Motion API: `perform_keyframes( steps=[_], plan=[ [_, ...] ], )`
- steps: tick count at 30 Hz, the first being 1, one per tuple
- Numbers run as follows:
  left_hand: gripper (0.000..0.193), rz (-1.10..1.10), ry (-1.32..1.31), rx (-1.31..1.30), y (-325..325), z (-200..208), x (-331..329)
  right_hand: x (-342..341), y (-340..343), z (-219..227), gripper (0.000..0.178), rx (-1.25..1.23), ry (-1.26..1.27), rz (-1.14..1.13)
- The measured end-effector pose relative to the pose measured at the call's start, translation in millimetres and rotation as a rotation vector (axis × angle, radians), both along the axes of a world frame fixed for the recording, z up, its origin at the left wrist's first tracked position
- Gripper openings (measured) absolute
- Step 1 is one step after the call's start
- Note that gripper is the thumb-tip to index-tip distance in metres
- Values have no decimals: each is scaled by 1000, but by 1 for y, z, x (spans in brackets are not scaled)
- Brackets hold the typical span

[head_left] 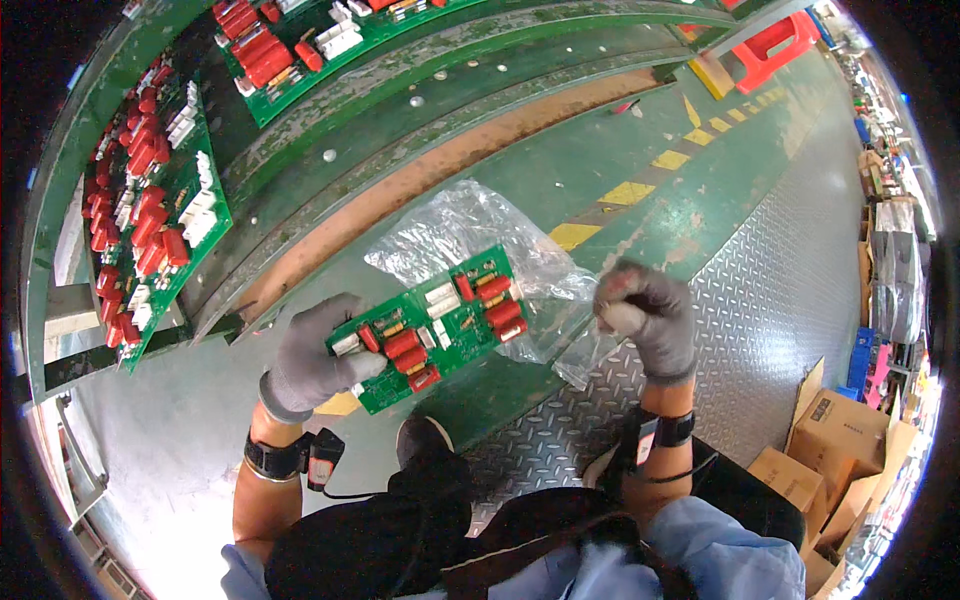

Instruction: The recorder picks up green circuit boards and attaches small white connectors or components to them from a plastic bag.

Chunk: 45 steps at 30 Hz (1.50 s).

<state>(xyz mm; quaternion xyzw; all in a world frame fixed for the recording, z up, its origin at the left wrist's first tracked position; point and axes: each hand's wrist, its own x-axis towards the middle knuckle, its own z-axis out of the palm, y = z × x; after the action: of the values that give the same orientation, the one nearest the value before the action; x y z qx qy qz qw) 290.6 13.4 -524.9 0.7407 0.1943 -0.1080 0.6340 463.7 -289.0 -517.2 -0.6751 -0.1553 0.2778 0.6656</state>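
Green paint, scuffed and worn through in patches, covers the floor point(560, 165), crossed by a broken band of yellow stripes point(628, 192). Grey tread plate point(770, 270) spreads over its right side. A green metal rack point(350, 95) fills the upper left, its paint chipped. Cardboard boxes point(840, 430) stand at the lower right. On the rack rest two circuit boards crowded with parts, one at the far left point(205, 225), the other along the top point(270, 105).

Crumpled clear film comes next: a plastic bag point(450, 225) spread behind and beyond the held circuit board point(435, 335), its right side drawn in to the right hand point(650, 315).

That green board slants upward to the right, between the two hands, component face up. The gloved left hand point(308, 355) grasps its left end: the thumb lies along the lower left of the face, the other fingers wrap the far side, their tips hidden beneath. The rest of the board projects past the fingers. The gloved right hand is clenched, bag film gathered at its curled fingers; the board's right end stops short of them, well apart.

Smallest are the held board's red components point(405, 345) and white blocks point(440, 298), just beyond the left thumb.
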Motion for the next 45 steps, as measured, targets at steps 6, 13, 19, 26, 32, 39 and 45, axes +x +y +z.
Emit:
perform_keyframes(
  steps=[6, 13, 19, 26, 32, 39, 45],
  plan=[
    [38, -158, -252, 325, -6, 13, 2, 28, 71, 16, 13, -45, -838, 443],
    [37, -187, -302, 407, -8, 22, -4, 29, 80, 18, 13, -66, -750, 652],
    [40, -180, -308, 359, -7, 19, -9, 30, 83, 19, 14, -56, -760, 698],
    [38, -190, -356, 437, -8, 23, -5, 32, 86, 11, 14, -52, -796, 691],
    [38, -179, -370, 437, -3, 18, -6, 32, 91, 9, 13, -81, -815, 691],
    [36, -152, -314, 440, -9, 27, -3, 28, 94, 11, 12, -173, -783, 681],
    [37, -158, -280, 470, -13, 24, -8, 31, 89, 4, 11, -187, -754, 684]
  ],
)
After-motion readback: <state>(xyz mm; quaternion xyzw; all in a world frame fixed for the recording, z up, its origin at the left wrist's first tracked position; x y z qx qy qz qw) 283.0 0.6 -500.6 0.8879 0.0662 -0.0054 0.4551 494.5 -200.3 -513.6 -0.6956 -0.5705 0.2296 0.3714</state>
